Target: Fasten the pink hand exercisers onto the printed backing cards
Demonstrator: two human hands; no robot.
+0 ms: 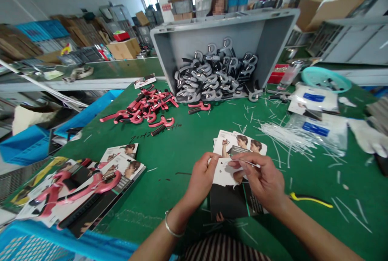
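My left hand (201,178) pinches the left edge of a white card (222,174) with small holes in it, held over the table in front of me. Over the card's right side, my right hand (266,178) has thumb and fingers pressed together; what lies between them is too small to make out. Under and behind my hands lies a stack of printed packaging cards (228,202) showing a person and a hand grip. To the right is a loose pile of thin white plastic ties (287,137). Yellow-handled pliers (312,199) rest beside my right forearm.
A grey crate (260,46) tipped on its side holds many grey hand grips (209,77). Pink hand grips (145,105) lie heaped left of it. Carded pink grips (93,184) sit near a blue basket (33,242). Plastic bags (321,131) lie right; a person (217,2) is behind the crate.
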